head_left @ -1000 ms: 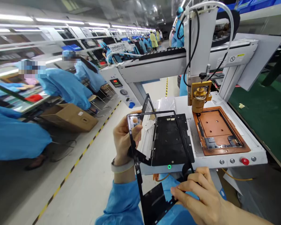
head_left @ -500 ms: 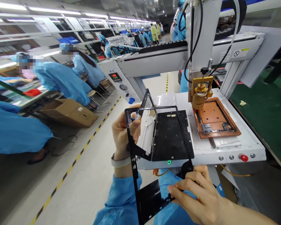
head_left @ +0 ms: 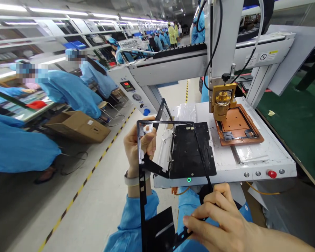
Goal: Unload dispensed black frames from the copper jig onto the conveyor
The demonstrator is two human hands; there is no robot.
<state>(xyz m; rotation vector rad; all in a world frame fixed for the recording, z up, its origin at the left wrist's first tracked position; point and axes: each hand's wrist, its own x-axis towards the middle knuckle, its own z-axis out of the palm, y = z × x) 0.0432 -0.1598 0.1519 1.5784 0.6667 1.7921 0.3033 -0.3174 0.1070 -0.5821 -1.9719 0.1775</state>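
My right hand grips the lower right edge of a thin black rectangular frame, which stands tilted up before me. A broad solid black panel fills the frame's lower corner. Behind its left side, my left hand is closed on a second black frame, its fingers partly hidden. A small whitish, shiny patch shows by the left thumb; I cannot tell what it is. Beyond the frames, a flat black plate lies on the white machine bed.
A brass-coloured machine head hangs over an orange-brown fixture holding another black frame. A red button sits on the machine's front edge. To the left are a cardboard box and people in blue gowns at benches.
The front frame has shifted slightly left and turned a little more upright in my hands. The orange-brown fixture has slid back across the machine bed. Both hands keep their holds.
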